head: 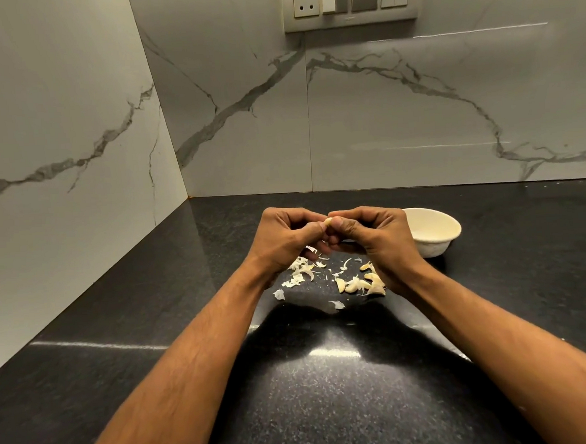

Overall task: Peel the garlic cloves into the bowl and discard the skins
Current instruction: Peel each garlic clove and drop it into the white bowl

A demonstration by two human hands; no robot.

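Both hands are raised over the black countertop [152, 299], the left hand [285, 237] and right hand [371, 234] pinching one garlic clove [328, 222] between thumb tips and curled fingers. Risk noted: the clove may slip from so small a pinch and drop among the loose skins [300, 273] below, or skin flakes may scatter wider. The white bowl [436, 230] stands just right of the right hand, partly hidden; its contents appear nil, though the view is poor. Unpeeled cloves [357, 284] lie beneath the right wrist, near the skins, inviting mix-up. A switch panel [350, 2] is mounted on the marble wall.
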